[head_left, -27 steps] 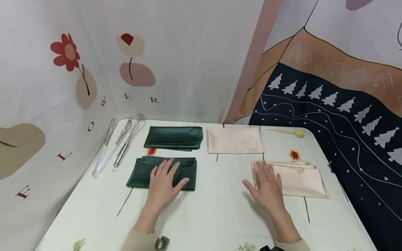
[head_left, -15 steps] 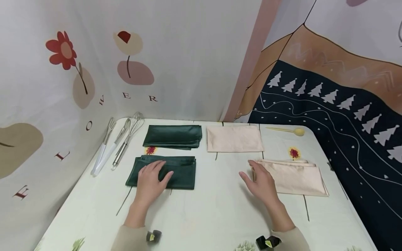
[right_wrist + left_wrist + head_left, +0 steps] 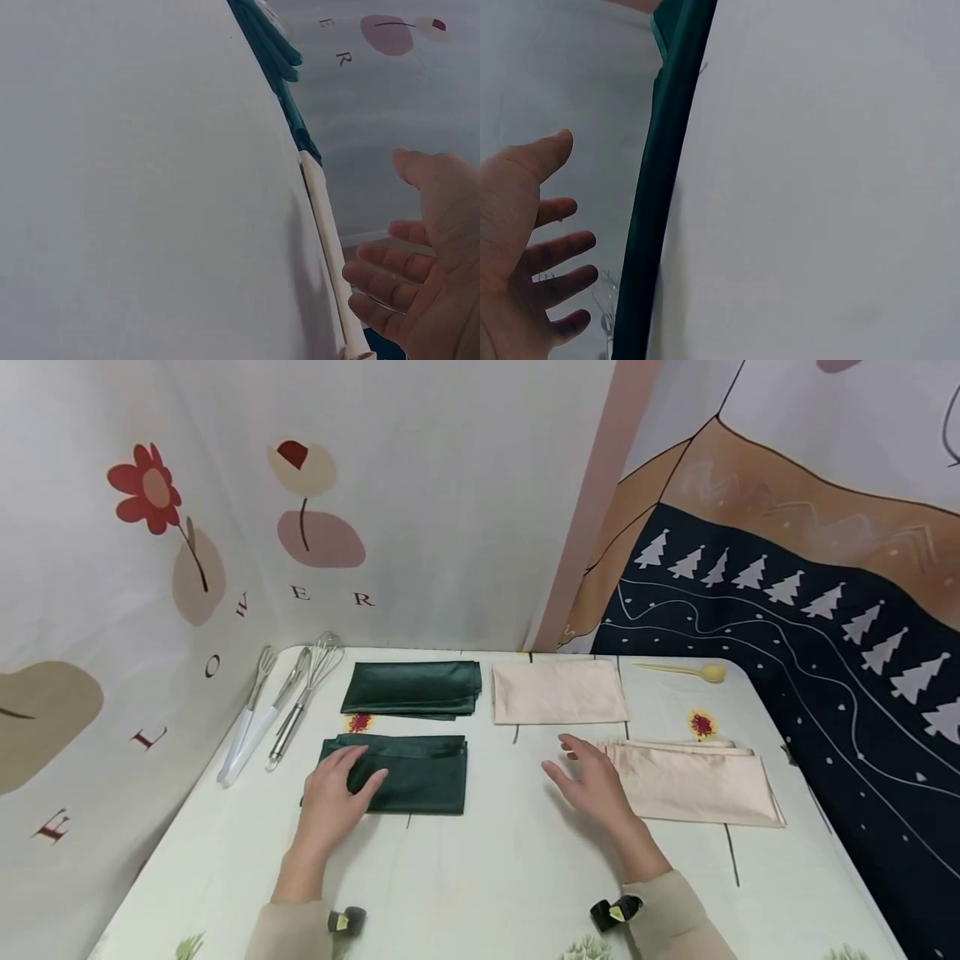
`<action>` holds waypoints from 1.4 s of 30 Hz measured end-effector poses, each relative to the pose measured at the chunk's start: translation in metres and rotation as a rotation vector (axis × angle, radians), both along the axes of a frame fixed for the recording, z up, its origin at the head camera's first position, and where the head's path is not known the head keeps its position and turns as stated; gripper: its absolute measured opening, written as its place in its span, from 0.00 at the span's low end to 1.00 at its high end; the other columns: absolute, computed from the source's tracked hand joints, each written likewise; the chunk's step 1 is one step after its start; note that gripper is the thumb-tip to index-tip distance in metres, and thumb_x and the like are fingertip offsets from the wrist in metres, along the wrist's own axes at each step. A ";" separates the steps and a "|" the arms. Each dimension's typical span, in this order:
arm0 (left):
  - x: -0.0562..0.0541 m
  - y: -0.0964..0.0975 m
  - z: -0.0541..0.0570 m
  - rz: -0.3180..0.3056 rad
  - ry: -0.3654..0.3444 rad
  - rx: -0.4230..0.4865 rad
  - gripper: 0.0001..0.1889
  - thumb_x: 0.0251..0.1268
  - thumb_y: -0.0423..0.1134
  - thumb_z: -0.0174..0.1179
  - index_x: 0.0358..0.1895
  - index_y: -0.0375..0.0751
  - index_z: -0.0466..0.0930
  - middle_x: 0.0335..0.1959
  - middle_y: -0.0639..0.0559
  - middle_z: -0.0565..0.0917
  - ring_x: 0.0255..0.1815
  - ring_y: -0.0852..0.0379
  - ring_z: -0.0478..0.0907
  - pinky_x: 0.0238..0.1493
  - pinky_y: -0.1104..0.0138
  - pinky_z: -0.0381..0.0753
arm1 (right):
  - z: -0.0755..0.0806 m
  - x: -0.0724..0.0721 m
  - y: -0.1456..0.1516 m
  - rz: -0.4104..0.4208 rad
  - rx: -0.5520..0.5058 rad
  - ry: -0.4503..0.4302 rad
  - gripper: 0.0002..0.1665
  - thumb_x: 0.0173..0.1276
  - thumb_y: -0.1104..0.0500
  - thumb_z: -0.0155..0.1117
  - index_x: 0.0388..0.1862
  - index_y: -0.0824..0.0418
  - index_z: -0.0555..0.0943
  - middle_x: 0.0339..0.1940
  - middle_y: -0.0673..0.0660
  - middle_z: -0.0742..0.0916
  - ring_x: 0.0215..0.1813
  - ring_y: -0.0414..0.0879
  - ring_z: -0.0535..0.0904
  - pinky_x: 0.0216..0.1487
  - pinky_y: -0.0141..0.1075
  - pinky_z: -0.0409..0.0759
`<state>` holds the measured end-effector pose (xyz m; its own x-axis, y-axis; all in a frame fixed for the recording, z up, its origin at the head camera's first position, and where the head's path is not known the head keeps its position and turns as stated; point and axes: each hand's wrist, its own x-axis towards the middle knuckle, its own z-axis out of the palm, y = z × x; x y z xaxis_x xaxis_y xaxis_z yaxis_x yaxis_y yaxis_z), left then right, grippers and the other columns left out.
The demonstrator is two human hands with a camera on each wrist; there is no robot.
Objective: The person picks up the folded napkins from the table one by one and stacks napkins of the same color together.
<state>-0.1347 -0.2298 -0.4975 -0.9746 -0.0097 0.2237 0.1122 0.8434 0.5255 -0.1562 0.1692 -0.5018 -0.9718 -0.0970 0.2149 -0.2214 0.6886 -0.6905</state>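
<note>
In the head view my left hand [image 3: 330, 800] is over the left end of the near folded green cloth [image 3: 420, 777], hiding part of it. The left wrist view shows that hand [image 3: 536, 255] with spread, relaxed fingers, apart from the green cloth's edge [image 3: 652, 180]. My right hand [image 3: 600, 787] is just left of the near folded cream cloth [image 3: 697, 785]. Its fingers [image 3: 390, 262] are loosely bent around nothing in the right wrist view. Behind these lie a second folded green cloth [image 3: 412, 687] and a second folded cream cloth [image 3: 558, 693].
At the table's left edge lie a whisk [image 3: 306, 700], tongs [image 3: 266, 718] and a fork-like utensil [image 3: 247, 714] with a white handle. A yellow spoon [image 3: 697, 672] lies at the back right. Printed curtains [image 3: 435, 510] stand behind the patterned white tablecloth [image 3: 510, 860].
Both hands have shifted left. My left hand has slid from the middle of the near green cloth to its left end; my right hand has come off the near cream cloth. The cloths stay put.
</note>
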 end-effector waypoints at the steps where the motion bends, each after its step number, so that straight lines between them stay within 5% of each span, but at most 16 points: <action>1: 0.000 -0.002 -0.001 0.003 0.000 0.006 0.32 0.70 0.55 0.64 0.67 0.34 0.75 0.67 0.33 0.73 0.71 0.32 0.64 0.70 0.34 0.55 | -0.002 -0.002 -0.001 0.003 -0.003 -0.006 0.33 0.69 0.49 0.71 0.67 0.64 0.77 0.56 0.62 0.86 0.55 0.57 0.84 0.57 0.55 0.79; 9: -0.004 -0.023 -0.003 0.035 -0.003 0.028 0.32 0.71 0.52 0.63 0.68 0.31 0.73 0.71 0.30 0.65 0.71 0.29 0.61 0.67 0.32 0.57 | -0.011 -0.009 -0.017 0.033 -0.042 -0.023 0.34 0.68 0.49 0.72 0.67 0.65 0.76 0.55 0.62 0.86 0.57 0.56 0.83 0.60 0.52 0.79; 19: -0.012 -0.047 -0.004 0.160 -0.178 0.067 0.40 0.74 0.56 0.57 0.75 0.27 0.59 0.72 0.25 0.61 0.72 0.26 0.58 0.71 0.37 0.57 | -0.013 -0.019 -0.048 0.103 -0.137 -0.118 0.34 0.71 0.51 0.70 0.69 0.67 0.74 0.55 0.62 0.85 0.59 0.55 0.81 0.62 0.48 0.78; 25: -0.016 -0.054 -0.003 0.196 -0.224 0.125 0.42 0.75 0.56 0.56 0.76 0.27 0.55 0.72 0.25 0.61 0.71 0.27 0.61 0.70 0.38 0.62 | -0.011 -0.023 -0.066 0.152 -0.166 -0.158 0.34 0.71 0.51 0.69 0.69 0.67 0.73 0.56 0.62 0.84 0.60 0.55 0.81 0.63 0.47 0.78; 34: -0.021 -0.060 -0.007 0.192 -0.241 0.246 0.44 0.74 0.56 0.57 0.79 0.30 0.50 0.74 0.27 0.61 0.71 0.29 0.64 0.69 0.40 0.66 | -0.009 -0.027 -0.093 0.230 -0.226 -0.265 0.34 0.73 0.51 0.67 0.71 0.66 0.71 0.58 0.61 0.83 0.60 0.53 0.81 0.63 0.45 0.79; 42: -0.022 -0.060 -0.012 0.145 -0.239 0.254 0.45 0.71 0.53 0.63 0.78 0.28 0.52 0.73 0.27 0.62 0.70 0.30 0.65 0.70 0.41 0.64 | -0.006 -0.025 -0.116 0.261 -0.347 -0.419 0.38 0.73 0.48 0.66 0.74 0.63 0.67 0.60 0.60 0.82 0.60 0.52 0.82 0.57 0.44 0.82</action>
<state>-0.1567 -0.2902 -0.5097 -0.9834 -0.1774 -0.0369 -0.1497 0.6806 0.7172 -0.1809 0.0532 -0.5076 -0.9340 -0.3367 -0.1194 -0.0135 0.3672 -0.9300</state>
